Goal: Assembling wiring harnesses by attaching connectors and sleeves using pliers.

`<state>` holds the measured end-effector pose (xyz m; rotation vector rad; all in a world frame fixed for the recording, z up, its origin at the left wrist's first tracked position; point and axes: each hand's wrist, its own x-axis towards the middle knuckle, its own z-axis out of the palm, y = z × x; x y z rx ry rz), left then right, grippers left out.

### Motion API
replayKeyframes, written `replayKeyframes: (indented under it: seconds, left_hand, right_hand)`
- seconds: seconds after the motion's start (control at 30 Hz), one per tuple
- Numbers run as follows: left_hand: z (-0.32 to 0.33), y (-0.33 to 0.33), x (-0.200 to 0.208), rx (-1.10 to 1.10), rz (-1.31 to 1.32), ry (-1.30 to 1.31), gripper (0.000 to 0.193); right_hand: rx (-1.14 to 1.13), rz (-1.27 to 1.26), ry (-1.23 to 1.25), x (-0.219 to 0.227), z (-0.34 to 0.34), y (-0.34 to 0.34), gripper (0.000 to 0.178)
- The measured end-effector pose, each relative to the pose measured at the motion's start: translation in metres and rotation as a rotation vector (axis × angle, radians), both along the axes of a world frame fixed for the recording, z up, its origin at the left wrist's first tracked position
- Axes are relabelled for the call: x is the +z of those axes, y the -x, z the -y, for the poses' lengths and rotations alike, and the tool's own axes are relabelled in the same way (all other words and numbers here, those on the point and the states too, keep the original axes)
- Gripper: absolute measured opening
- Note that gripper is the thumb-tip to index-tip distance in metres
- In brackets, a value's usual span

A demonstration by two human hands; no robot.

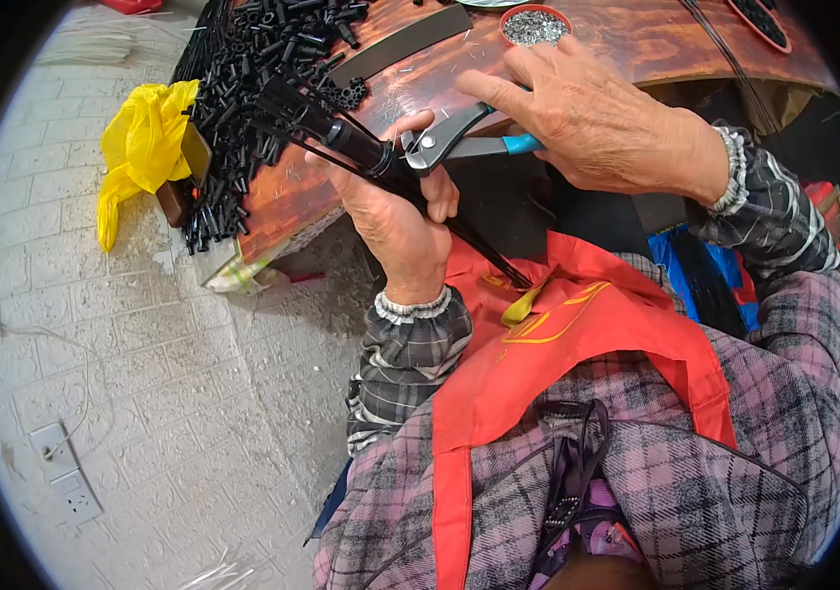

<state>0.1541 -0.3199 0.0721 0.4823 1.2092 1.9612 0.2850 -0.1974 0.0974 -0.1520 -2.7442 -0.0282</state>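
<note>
My left hand is closed around what looks like a black umbrella frame, a bunch of thin dark rods with a round plastic collar. Its rods slant down toward my lap, where their lower ends meet the red apron. My right hand grips pliers with blue-sleeved handles, its index finger stretched out. The jaws of the pliers are at the collar, beside my left thumb and fingers. Whether they bite on anything is too small to tell.
A wooden table lies ahead, with a heap of black plastic tube parts at its left. A dark flat strip and a red-rimmed bowl of small metal pieces lie farther back. A yellow plastic bag hangs at the left edge.
</note>
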Motion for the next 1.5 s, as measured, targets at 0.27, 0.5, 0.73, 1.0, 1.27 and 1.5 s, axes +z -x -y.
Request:
replayKeyframes:
  seconds: [0.27,0.5,0.73,1.0,1.27,1.5]
  left_hand:
    - [0.005,-0.002,-0.001,-0.012,-0.046,-0.024,0.085]
    - [0.009,-0.004,0.001,0.005,-0.041,-0.019,0.088]
    - [0.012,-0.006,0.008,0.003,-0.045,-0.029,0.087]
    - [0.013,-0.011,0.01,0.029,-0.069,-0.07,0.084]
    - [0.018,-0.007,0.006,-0.008,-0.033,-0.119,0.086]
    - [0.022,-0.007,0.006,-0.039,-0.075,-0.087,0.087]
  right_hand:
    - [0.154,-0.248,-0.057,0.024,0.0,0.007,0.026]
    - [0.009,0.373,0.28,0.02,0.003,-0.002,0.051]
    - [0.104,0.145,0.393,0.001,0.01,-0.007,0.056]
    - [-0.072,-0.17,-0.184,0.015,0.022,-0.006,0.065]
    - [-0.106,-0.121,-0.087,0.002,0.03,-0.004,0.068]
    - [-0.043,-0.128,0.039,0.002,0.025,-0.007,0.068]
